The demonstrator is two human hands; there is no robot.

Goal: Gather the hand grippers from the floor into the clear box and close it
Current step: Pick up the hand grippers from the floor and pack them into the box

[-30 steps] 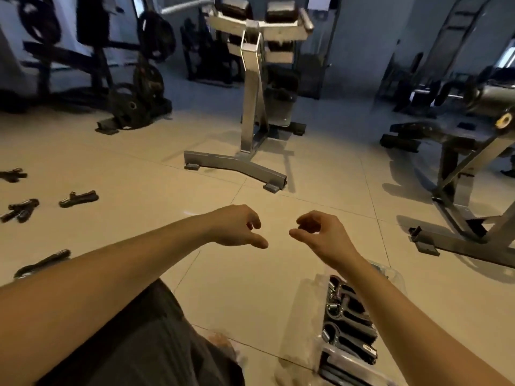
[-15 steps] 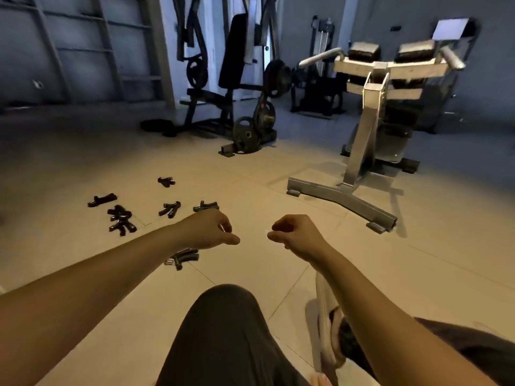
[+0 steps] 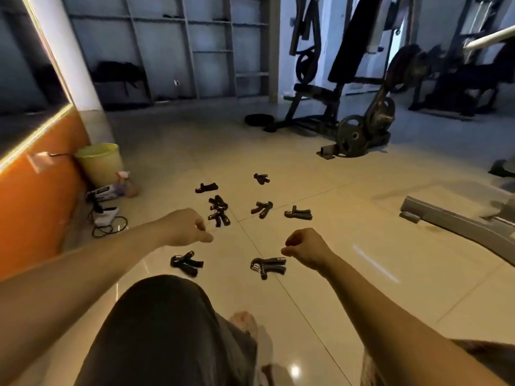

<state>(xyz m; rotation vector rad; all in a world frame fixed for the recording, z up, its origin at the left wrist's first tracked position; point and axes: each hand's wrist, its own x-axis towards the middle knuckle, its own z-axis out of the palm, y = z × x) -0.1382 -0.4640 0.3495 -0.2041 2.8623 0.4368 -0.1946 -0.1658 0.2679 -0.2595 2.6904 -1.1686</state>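
Several black hand grippers lie scattered on the tiled floor ahead of me. The nearest two are one hand gripper (image 3: 186, 263) below my left hand and another hand gripper (image 3: 269, 267) just left of my right hand. More lie farther off, such as a pair (image 3: 219, 211) and a single gripper (image 3: 298, 213). My left hand (image 3: 186, 228) hangs in the air with loosely curled fingers and holds nothing. My right hand (image 3: 306, 250) is also loosely curled and empty, just above the floor. The clear box is out of view.
An orange wall panel (image 3: 33, 196) with a yellow bin (image 3: 99, 162), a spray bottle and a power strip with cable (image 3: 106, 215) stand at the left. Weight plates and a bench rack (image 3: 359, 135) stand at the back right. A grey machine foot (image 3: 457, 224) lies at the right. My knee (image 3: 156, 330) fills the foreground.
My view has swung left, away from the clear box, which has left the frame. The scattered grippers now lie straight ahead. Both hands stay raised, loosely curled and empty.
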